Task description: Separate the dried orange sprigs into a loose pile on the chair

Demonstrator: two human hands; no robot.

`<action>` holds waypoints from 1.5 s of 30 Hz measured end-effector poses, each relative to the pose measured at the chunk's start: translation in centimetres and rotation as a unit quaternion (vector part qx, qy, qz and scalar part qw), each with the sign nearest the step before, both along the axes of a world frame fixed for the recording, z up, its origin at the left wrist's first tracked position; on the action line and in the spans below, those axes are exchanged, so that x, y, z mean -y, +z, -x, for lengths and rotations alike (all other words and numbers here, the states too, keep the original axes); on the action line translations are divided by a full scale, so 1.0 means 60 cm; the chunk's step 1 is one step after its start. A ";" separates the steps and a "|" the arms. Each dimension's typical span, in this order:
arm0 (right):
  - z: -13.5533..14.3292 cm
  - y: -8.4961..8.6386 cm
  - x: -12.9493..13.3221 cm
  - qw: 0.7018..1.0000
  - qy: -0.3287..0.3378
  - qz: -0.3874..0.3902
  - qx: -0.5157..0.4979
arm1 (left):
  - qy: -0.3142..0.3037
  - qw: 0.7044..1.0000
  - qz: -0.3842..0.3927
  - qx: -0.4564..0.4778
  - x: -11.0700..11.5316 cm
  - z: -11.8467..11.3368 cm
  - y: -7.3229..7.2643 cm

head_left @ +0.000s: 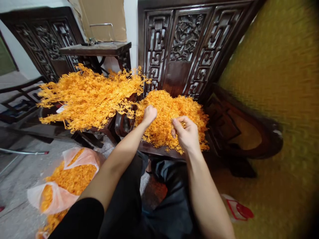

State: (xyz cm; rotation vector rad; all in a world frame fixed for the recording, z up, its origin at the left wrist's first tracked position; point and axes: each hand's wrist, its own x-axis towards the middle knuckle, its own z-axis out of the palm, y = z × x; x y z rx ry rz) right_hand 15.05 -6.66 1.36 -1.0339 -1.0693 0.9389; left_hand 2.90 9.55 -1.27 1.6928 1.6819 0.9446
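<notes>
A heap of orange, feathery flower sprigs (167, 114) is piled on the seat of a dark, carved wooden chair (156, 149), in front of the seated person's knees. Above it, the left hand (150, 114) is curled into a fist, and whether a stem is gripped inside cannot be told. The right hand (186, 131) is bent inward, its thumb brought near the fingers; whether anything is pinched there cannot be told either. Because the heap is spread to the front edge of the seat, loose sprigs could be swept to the floor (15, 189) by a wrist or knee. Fine branches could be tangled and snapped if one were pulled out too sharply. To the left, longer orange sprays (87, 99) are left jutting towards the heap, so they could be snagged by the left arm. Below, a plastic bag (58, 199) gapes open on the floor, and its contents could be spilled if it were kicked.
</notes>
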 end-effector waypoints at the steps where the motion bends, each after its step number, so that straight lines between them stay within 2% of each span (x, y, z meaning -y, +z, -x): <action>1: 0.000 -0.003 -0.002 0.999 0.033 0.018 -0.016 | 0.002 1.000 -0.001 -0.004 -0.003 0.004 -0.002; 4: 0.000 -0.011 -0.013 0.992 0.089 0.070 -0.062 | -0.003 1.000 -0.009 -0.012 -0.004 0.008 -0.005; 9: 0.004 -0.007 -0.021 0.970 0.137 0.121 -0.159 | -0.012 1.000 -0.012 -0.010 -0.002 0.002 0.000; 16: 0.002 -0.001 -0.021 0.963 0.152 0.133 -0.179 | -0.024 0.999 -0.023 0.010 0.007 -0.002 0.007; 20: 0.001 -0.002 -0.024 0.963 0.128 0.130 -0.198 | -0.029 0.999 -0.026 0.020 0.011 -0.004 0.007; 24: 0.007 -0.008 -0.031 0.948 0.148 0.167 -0.228 | -0.036 0.999 -0.022 0.024 0.017 -0.007 0.010; 26: 0.013 -0.013 -0.035 0.955 0.125 0.180 -0.201 | -0.042 0.999 -0.021 0.022 0.021 -0.009 0.014; 30: 0.026 -0.020 -0.038 0.977 0.061 0.140 -0.151 | -0.051 0.998 -0.019 0.015 0.029 -0.010 0.022; 34: 0.033 -0.019 -0.036 0.980 0.074 0.093 -0.161 | -0.052 0.998 -0.014 0.014 0.027 -0.009 0.024; 38: 0.038 -0.013 -0.035 0.975 0.086 0.087 -0.187 | -0.056 0.998 -0.009 0.027 0.027 -0.008 0.022; 41: 0.040 -0.009 -0.039 0.973 0.095 0.068 -0.201 | -0.055 0.997 -0.003 0.054 0.032 -0.009 0.023; 45: 0.046 -0.006 -0.032 0.979 0.076 0.048 -0.183 | -0.037 0.992 0.021 0.118 0.031 -0.010 0.025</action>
